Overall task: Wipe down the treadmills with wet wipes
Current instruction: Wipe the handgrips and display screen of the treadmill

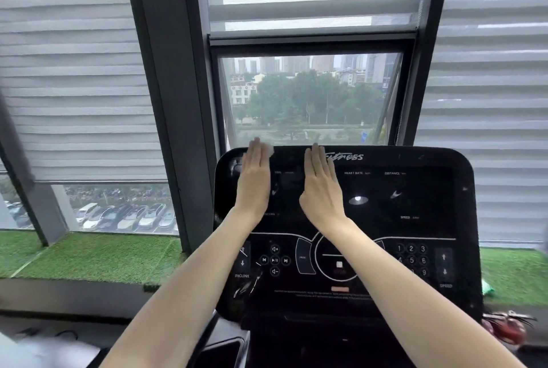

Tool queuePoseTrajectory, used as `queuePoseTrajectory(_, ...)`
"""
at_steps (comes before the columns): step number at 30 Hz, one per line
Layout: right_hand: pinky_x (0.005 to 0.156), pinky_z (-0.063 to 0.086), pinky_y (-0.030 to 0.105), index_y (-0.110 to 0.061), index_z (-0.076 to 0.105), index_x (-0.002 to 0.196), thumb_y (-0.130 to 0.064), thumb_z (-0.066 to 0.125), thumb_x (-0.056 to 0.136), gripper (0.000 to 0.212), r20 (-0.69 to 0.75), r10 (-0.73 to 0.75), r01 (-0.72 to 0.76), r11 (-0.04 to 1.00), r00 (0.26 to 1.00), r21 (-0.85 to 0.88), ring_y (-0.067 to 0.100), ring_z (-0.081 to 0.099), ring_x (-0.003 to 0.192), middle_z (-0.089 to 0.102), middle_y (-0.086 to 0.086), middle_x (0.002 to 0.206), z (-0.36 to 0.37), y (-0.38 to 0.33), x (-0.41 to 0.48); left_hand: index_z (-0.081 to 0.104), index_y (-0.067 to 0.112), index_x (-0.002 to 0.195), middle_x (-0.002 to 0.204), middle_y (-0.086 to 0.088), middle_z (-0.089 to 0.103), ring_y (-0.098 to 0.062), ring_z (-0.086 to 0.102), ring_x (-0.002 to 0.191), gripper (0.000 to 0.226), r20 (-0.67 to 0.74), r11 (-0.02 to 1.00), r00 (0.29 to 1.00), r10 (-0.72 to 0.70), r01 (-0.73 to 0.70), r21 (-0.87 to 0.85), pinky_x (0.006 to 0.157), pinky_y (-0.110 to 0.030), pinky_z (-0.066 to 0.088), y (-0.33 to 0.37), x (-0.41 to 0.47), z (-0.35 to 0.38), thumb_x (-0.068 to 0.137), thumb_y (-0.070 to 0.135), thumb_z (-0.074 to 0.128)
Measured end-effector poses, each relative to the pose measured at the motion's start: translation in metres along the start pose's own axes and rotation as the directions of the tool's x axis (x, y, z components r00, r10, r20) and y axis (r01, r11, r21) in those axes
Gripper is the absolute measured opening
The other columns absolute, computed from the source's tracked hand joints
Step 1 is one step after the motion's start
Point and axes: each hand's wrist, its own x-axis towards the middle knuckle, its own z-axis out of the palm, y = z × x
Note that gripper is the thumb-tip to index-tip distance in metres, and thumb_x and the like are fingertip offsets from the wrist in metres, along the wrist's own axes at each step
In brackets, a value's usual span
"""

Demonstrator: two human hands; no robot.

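The fingers [255,157] of the left hand [253,182] are lying straight and close together, pressing a white wet wipe [269,150] flat against the top edge of the black treadmill console [462,219]; only a corner of the wipe is showing. The right hand [321,189] is resting just beside it, fingers straight, flat on the display, holding nothing. Behind the console, a window [308,101] is showing.
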Motion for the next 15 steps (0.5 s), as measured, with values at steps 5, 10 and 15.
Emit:
queuePoseTrajectory(5,0.12,-0.006,0.035,0.002,0.006,0.152,0.01,0.042,0.078,0.083,0.141,-0.06,0.069,0.996,0.988,-0.062,0.028,-0.004,0.149,-0.003,0.019,0.16,-0.01,0.018,0.002,0.03,0.001,0.147,0.155,-0.018,0.026,-0.03,0.017,0.146,0.081,0.004,0.999,1.0,0.002,-0.002,0.051,0.12,-0.041,0.01,-0.013,-0.002,0.001,0.075,-0.025,0.055)
queuePoseTrajectory(10,0.12,0.005,0.038,0.007,0.025,0.147,0.014,0.051,0.068,0.084,0.081,-0.104,0.109,0.992,0.991,-0.064,0.034,0.016,0.147,0.017,0.024,0.157,0.0,0.026,0.003,0.03,0.0,0.148,0.156,-0.018,0.024,-0.028,0.017,0.146,0.074,-0.058,1.0,0.998,0.011,-0.009,0.024,0.12,-0.038,0.004,0.014,-0.01,0.015,0.079,-0.021,0.047)
queuePoseTrajectory(15,0.121,0.008,0.04,0.006,0.026,0.147,0.014,0.052,0.068,0.084,0.103,-0.132,0.138,0.989,0.986,-0.052,0.033,0.017,0.146,0.019,0.022,0.157,-0.003,0.031,0.003,0.035,-0.002,0.145,0.151,-0.02,0.034,-0.03,0.03,0.142,0.072,-0.01,0.976,0.989,0.148,-0.144,0.16,0.119,-0.044,0.019,0.0,-0.007,0.012,0.076,-0.012,0.056)
